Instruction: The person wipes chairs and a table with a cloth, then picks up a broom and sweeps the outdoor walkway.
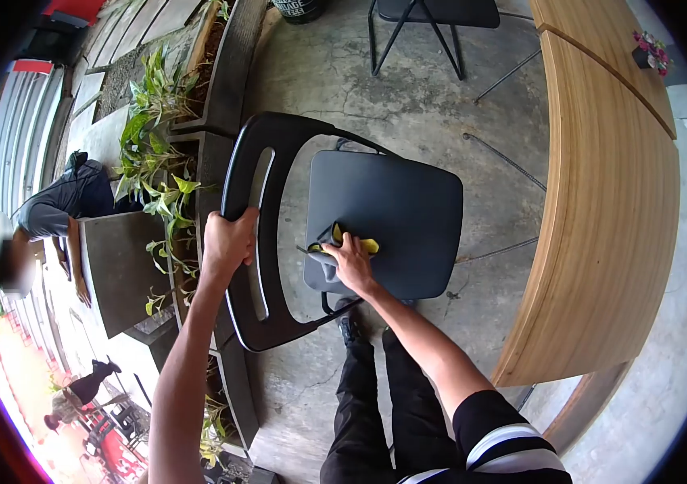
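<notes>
A black folding chair [416, 214] stands unfolded on the concrete floor in front of me. My left hand [230, 239] grips the top of its backrest [253, 278], fingers wrapped through the long slot. On the left part of the seat, my right hand [351, 262] presses a bunched grey and yellow cloth [329, 262] against the surface. Part of the cloth is hidden under my fingers.
A wooden table [593, 218] stands on the right, with a small pot of pink flowers [651, 55] on it. Another black folding chair [440, 11] is at the top. Leafy planters [170, 194] line the left; beyond them a person [69, 202] leans over a grey block [125, 266].
</notes>
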Motion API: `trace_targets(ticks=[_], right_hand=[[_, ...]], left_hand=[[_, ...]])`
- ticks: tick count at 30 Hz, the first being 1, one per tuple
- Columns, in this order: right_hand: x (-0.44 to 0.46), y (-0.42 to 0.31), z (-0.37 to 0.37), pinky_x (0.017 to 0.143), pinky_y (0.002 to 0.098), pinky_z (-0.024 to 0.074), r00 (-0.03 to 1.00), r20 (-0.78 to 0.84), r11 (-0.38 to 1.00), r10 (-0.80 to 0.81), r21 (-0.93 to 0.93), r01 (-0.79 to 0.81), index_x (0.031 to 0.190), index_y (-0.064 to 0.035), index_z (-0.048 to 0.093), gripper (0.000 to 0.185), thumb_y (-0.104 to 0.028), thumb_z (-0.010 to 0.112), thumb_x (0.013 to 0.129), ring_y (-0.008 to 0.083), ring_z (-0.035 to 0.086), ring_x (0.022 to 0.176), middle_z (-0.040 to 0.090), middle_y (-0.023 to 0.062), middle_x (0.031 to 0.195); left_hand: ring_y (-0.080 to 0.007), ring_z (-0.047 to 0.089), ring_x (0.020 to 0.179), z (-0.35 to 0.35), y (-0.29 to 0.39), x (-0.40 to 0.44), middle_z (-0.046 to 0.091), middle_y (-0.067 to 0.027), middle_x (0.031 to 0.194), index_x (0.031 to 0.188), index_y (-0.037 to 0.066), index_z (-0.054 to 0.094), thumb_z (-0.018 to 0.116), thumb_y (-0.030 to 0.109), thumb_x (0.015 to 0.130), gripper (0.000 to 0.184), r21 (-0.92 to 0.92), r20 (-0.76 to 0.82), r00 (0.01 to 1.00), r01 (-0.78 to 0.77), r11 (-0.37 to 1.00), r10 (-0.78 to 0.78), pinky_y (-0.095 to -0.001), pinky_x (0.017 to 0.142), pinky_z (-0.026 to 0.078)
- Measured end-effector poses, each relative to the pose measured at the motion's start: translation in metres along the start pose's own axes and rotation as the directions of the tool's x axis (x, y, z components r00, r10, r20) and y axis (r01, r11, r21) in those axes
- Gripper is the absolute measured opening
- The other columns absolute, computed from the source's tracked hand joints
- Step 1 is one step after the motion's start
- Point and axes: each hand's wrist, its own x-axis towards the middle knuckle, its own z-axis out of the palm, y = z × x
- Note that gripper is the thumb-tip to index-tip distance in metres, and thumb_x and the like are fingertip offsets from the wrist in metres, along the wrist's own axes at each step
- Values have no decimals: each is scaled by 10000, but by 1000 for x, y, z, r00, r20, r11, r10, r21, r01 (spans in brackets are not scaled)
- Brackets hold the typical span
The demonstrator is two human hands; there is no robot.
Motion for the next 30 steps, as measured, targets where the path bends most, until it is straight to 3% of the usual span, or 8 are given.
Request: trace_targets(ticks=[5, 11, 16, 19, 21, 25, 28, 30], right_hand=[[10, 53, -82, 860, 506, 417, 991, -80, 960, 111, -247, -128, 1171, -172, 676, 354, -105, 702, 825, 361, 535, 1041, 548, 157, 1066], [-17, 106, -105, 904, 545, 390, 855, -414, 735, 311, -465, -493, 1246, -109, 560, 508, -434, 723, 891, 387, 518, 1064, 560, 217, 1128], [-71, 56, -87, 929, 540, 376, 875, -328, 783, 357, -406, -472, 1296, -79, 569, 572, -503, 680, 929, 403, 500, 1076, 539, 244, 1141], [-101, 32, -55, 1022, 582, 364, 942, -229, 864, 246, -389, -320, 1448, -98, 507, 655, -505, 646, 953, 448, 482, 1160, 510, 276, 1225], [-111, 16, -40, 1126, 633, 305, 985, -166, 930, 45, -353, -102, 1546, -139, 433, 684, -419, 657, 963, 491, 431, 1293, 461, 292, 1339], [-102, 3, -30, 1167, 670, 265, 997, 1, 944, -82, -320, 78, 1533, -173, 454, 659, -344, 693, 944, 509, 365, 1387, 423, 288, 1423], [-75, 23, -53, 1170, 674, 258, 991, 12, 920, -133, -371, 128, 1530, -186, 455, 674, -278, 723, 919, 521, 350, 1404, 386, 286, 1495], [-62, 43, -62, 1174, 661, 252, 986, -166, 915, 32, -392, -96, 1548, -156, 429, 670, -260, 694, 941, 534, 355, 1397, 400, 302, 1463]], left_hand=[[-137, 481, 389, -5, -6, 3, 493, -23, 514, 601, 20, 509, 672, 215, 896, 390, -7, 6, 999, -37, 999, 37, -330, 380, 405], [-119, 448, 398, -4, -7, -3, 462, 7, 528, 609, 63, 476, 659, 226, 906, 385, 5, 11, 998, -66, 998, 66, -321, 391, 391], [-120, 452, 404, -6, -14, -4, 469, 6, 539, 612, 56, 485, 659, 228, 911, 387, 13, 10, 996, -93, 996, 93, -318, 395, 392], [-119, 450, 405, -6, -13, -4, 472, 5, 544, 616, 49, 496, 659, 226, 914, 382, 19, 9, 994, -108, 994, 108, -318, 395, 392], [-120, 457, 411, -6, -13, -4, 474, 1, 541, 623, 39, 512, 663, 233, 914, 382, 22, 16, 993, -115, 993, 114, -319, 401, 399], [-121, 467, 420, -8, -14, -7, 479, -6, 536, 626, 27, 528, 670, 244, 919, 391, 54, 14, 990, -138, 989, 138, -320, 412, 412], [-123, 476, 426, -8, -15, -9, 483, -9, 532, 620, 25, 531, 674, 251, 922, 403, 63, 21, 988, -156, 986, 155, -321, 420, 421], [-125, 487, 430, -9, -15, -11, 486, -12, 528, 609, 28, 528, 677, 258, 925, 418, 45, 27, 986, -165, 985, 164, -321, 428, 431]])
